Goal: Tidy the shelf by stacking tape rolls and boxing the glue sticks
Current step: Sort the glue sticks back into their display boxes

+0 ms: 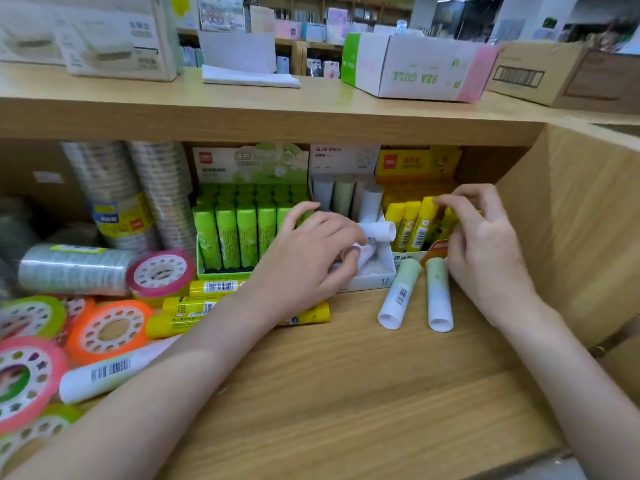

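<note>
My left hand grips a white pastel glue stick over the white glue stick box. My right hand pinches a yellow glue stick standing in the yellow box. Two pale green-white glue sticks lie on the shelf floor in front of the boxes. Several yellow glue sticks lie loose under my left forearm. A green box holds upright green sticks. Colourful tape rolls lie scattered at the left, and clear tape stacks stand behind them.
A long white glue stick lies near the tape rolls at the front left. The shelf's wooden side wall is close on the right. On the top shelf sit a white carton and a brown cardboard box.
</note>
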Motion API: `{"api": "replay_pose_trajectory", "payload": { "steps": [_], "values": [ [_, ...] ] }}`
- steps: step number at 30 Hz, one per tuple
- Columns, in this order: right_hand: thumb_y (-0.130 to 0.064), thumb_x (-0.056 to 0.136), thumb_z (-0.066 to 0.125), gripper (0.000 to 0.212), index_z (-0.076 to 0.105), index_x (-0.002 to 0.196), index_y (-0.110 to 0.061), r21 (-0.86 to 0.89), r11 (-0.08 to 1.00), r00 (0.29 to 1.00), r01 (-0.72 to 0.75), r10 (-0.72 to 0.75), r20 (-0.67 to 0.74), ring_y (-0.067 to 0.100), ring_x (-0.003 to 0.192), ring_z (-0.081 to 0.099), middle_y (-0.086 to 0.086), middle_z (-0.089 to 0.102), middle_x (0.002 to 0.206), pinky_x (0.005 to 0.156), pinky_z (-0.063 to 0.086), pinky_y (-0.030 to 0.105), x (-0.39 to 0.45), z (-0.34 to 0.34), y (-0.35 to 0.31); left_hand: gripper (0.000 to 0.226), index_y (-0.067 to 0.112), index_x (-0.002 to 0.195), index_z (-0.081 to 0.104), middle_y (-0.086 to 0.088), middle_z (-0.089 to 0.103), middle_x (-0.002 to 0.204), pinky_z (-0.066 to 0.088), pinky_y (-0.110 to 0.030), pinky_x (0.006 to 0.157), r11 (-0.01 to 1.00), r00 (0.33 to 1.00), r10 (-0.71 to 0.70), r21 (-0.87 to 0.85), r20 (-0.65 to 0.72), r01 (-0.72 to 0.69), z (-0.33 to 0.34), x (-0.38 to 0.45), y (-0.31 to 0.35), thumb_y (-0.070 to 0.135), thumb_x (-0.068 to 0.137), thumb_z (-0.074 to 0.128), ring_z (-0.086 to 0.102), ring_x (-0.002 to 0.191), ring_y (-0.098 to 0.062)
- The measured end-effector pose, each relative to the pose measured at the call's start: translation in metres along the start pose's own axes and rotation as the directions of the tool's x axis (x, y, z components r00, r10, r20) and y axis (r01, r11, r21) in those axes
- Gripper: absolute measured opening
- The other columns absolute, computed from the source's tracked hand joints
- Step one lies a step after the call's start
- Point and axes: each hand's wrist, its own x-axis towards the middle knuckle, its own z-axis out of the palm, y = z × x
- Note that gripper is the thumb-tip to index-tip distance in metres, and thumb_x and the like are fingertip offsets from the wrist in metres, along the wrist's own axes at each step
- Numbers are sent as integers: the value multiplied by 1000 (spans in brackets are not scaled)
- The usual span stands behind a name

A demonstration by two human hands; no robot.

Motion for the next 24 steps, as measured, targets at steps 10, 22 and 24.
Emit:
{"api": "replay_pose_trajectory", "payload": {
  "steps": [10,22,24],
  "values": [
    [-2,83,64,28,46,98,-17,218,964,986,-151,130,106,16,75,59,2,58,86,70,52,24,7,3,-11,28,19,96,63,9,63,101,13,-28,108,1000,1000,-5,-1,10,5,-2,0,0,26,91,36,55,103,-12],
    [13,81,49,46,59,121,-8,-120,990,962,-79,107,251,27,103,49,13,40,120,75,40,29,19,-13,-7,28,20,96,62,10,63,101,12,-27,108,1000,1000,-14,11,25,14,-1,0,0,27,91,35,54,102,-10],
    [13,81,44,54,55,127,-13,-66,989,956,-130,143,257,22,106,50,11,37,134,84,44,32,13,-23,-4,28,21,95,62,10,63,100,12,-26,108,1000,1000,-14,13,24,13,-1,-1,0,27,91,35,55,101,-10]
  ]
}}
